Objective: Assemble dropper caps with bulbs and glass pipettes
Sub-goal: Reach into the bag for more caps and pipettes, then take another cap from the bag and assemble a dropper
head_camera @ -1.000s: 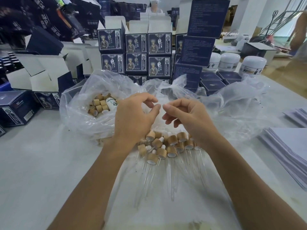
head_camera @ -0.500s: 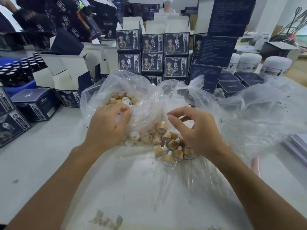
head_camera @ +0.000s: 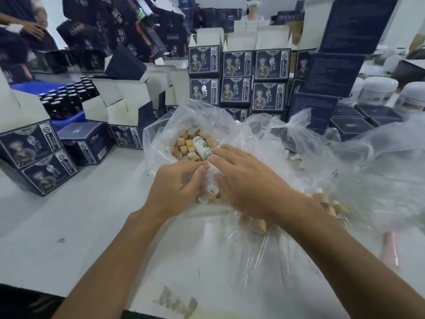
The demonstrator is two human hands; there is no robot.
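Crinkled clear bag (head_camera: 264, 134) of tan cylindrical caps (head_camera: 186, 143) on matte white worktop (head_camera: 69, 226). Left hand (head_camera: 177, 189) grip curled, contents hidden. Right hand (head_camera: 248, 180) flat, grip wide.

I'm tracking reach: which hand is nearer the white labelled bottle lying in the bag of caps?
Right. The right hand has its fingertips at the white labelled bottle, at its near end. The left hand sits lower, nearer the person, among loose caps.

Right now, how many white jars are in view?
3, far right: one white jar half hidden behind the tall box stack, a second beside it, a third at the frame edge. Others may be hidden.
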